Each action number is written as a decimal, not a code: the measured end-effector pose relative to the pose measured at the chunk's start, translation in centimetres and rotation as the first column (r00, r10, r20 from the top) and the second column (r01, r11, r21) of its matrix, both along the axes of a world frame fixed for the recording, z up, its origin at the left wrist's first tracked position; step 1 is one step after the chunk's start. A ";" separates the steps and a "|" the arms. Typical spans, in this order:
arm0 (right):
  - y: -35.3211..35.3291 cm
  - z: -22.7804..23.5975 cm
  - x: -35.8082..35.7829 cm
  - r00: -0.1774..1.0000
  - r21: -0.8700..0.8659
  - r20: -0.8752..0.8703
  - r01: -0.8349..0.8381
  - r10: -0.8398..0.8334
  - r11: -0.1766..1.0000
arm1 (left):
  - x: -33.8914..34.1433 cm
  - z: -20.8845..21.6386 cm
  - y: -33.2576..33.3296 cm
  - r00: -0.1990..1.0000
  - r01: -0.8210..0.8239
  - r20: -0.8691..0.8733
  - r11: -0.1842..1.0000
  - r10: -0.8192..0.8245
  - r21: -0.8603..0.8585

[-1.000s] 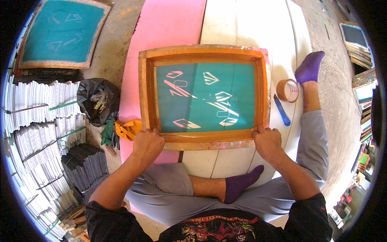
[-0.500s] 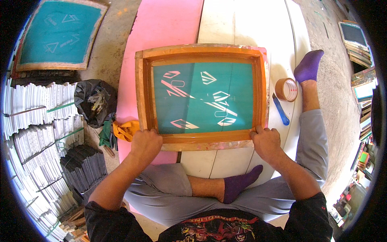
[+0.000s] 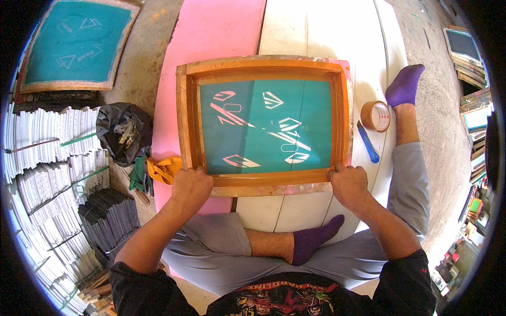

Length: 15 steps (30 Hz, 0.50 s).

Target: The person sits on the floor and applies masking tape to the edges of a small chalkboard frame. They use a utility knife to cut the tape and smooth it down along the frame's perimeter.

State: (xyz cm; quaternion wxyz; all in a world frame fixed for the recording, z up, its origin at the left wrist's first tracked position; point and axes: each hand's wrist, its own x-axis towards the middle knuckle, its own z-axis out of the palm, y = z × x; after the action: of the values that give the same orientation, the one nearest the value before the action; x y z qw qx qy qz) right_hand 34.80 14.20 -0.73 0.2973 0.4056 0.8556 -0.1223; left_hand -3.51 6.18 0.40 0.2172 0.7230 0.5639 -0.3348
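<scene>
In front of me is a screen-printing frame (image 3: 274, 189), wooden, with brown tape lining its inner sides. Its teal mesh (image 3: 226, 142) carries clear angular shapes through which pink and white show. My left hand (image 3: 192, 185) is closed around the near left corner. At the near right corner my right hand (image 3: 348, 184) grips the same frame, fingers curled over the rim. The undersides of both grips are hidden. Right of the frame lie a roll of brown tape (image 3: 367, 117) and a blue cutter knife (image 3: 368, 143).
The frame is over a pink (image 3: 211, 31) and white (image 3: 327, 31) board surface where I sit. An orange cloth (image 3: 164, 169) and a black plastic bag (image 3: 124, 134) are at left, beside bundled paper stacks (image 3: 37, 137). Another teal screen (image 3: 74, 45) lies far left.
Almost nothing differs. The frame's far edge has shifted very slightly, while both hands keep their grip on the near corners.
</scene>
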 end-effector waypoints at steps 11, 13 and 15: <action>0.3 -0.5 0.1 0.999 -0.037 0.032 0.009 -0.008 0.999 | 0.0 -0.6 -0.4 1.000 -0.001 0.016 0.997 0.000 0.077; 0.3 -0.6 0.1 0.999 -0.048 0.039 0.013 -0.011 0.999 | 0.2 -0.6 -0.3 1.000 0.000 0.010 0.998 -0.001 0.068; 0.3 -0.7 0.1 0.998 -0.058 0.053 0.017 -0.014 0.998 | 0.2 -0.6 -0.3 1.000 0.002 0.004 0.998 -0.002 0.070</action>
State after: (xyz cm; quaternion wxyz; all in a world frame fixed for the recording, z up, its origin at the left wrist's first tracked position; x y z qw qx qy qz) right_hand 34.90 14.47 -1.44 0.3305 0.4065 0.8403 -0.1390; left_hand -3.29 5.90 -0.20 0.1924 0.7314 0.5741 -0.3137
